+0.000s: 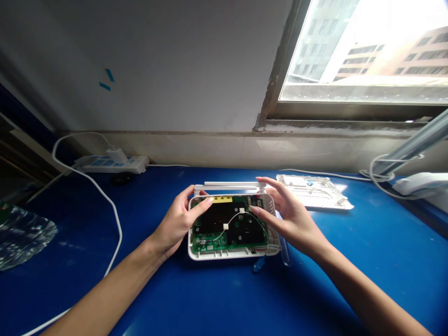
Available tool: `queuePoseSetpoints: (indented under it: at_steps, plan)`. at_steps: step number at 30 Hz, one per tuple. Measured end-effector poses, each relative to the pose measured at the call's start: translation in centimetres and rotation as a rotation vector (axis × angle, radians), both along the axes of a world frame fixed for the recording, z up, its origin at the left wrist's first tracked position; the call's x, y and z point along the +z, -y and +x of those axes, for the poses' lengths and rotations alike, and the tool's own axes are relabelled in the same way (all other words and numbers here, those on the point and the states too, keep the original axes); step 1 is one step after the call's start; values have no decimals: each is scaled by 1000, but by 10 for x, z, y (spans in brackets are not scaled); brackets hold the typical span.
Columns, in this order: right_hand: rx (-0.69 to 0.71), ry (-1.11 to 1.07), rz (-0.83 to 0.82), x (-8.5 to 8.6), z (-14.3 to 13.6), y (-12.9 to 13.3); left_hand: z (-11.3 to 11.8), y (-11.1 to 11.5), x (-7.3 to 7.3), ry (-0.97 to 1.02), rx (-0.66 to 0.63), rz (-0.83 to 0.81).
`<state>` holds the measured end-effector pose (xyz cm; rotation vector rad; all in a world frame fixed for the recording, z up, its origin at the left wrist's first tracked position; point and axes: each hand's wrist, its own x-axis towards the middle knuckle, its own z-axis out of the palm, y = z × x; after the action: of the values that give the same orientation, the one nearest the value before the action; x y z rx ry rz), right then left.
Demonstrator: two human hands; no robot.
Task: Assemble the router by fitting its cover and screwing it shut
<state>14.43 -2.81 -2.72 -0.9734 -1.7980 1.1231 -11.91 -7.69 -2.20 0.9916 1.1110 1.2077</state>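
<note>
Within the rounded plastic casing (217,255) lies green circuitry (221,243).

Circuit board (210,241) in casing (217,255), between left hand (178,220) and right hand (292,217); panel (315,198) behind, right; power strip (135,164) behind, left; bottle (24,235) at far left

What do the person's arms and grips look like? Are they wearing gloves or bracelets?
The left forearm and right forearm are slim and get wider away from the wrists. No sleeves show. The left grip and right grip are bare human hands with slender fingers. I can't see any gloves, bracelets, watches, rings or drawn-on markings.
</note>
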Motion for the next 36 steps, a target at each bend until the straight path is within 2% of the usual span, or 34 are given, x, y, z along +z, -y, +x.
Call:
queuePoseSetpoints:
  at_steps: [17,25,32,36]
  plan:
    - [-16,-15,11,0,0,0,-2,-2,-5,-74,43,62]
    - [-22,3,-6,-4,2,-3,-9,-4,-3,62,-155,24]
    - [-26,86,51,-10,7,-7,-8,-8,-15,4,-73,20]
    - [-34,99,84,-9,8,-8,-4,-7,-16,-18,-69,34]
